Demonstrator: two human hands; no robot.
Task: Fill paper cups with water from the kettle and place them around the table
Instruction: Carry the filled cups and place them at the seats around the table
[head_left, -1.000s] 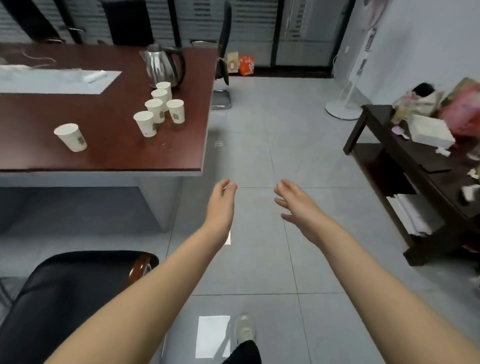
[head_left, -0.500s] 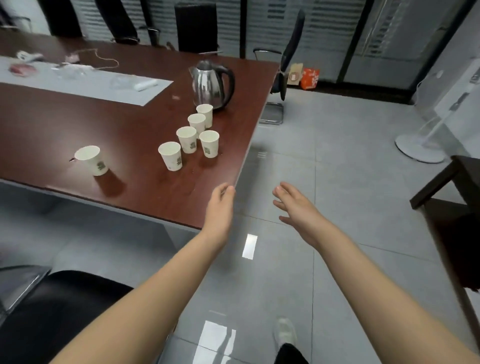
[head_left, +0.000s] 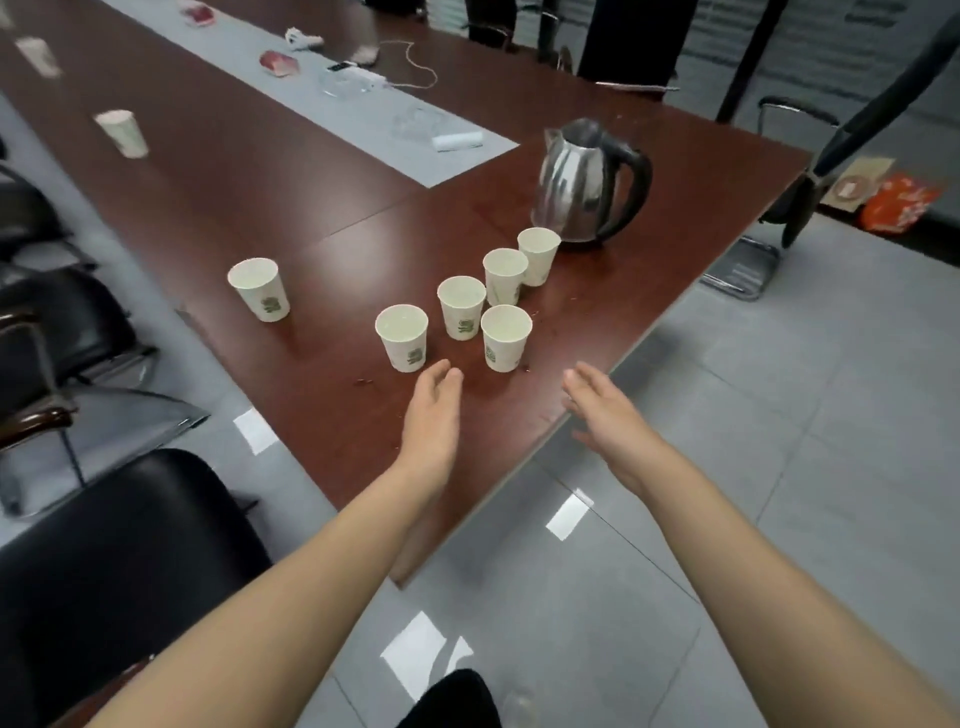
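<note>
Both arms reach forward, the left hand (head_left: 434, 410) and right hand (head_left: 608, 410) empty with fingers straight and relaxed; the left is over the wooden table (head_left: 311, 208) just short of the nearest cup, the right at its right edge. Five paper cups (head_left: 461, 314) cluster in front of the steel kettle (head_left: 587, 187), a sixth cup (head_left: 260, 296) stands apart to the left, and two blurred shapes (head_left: 122, 133) far left are probably cups too. Half a second ago the hands were farther from the cluster.

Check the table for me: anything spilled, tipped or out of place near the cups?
Nothing is tipped: the five clustered cups and the kettle stand upright. Only a few small specks, possibly droplets, mark the table near them.
</note>
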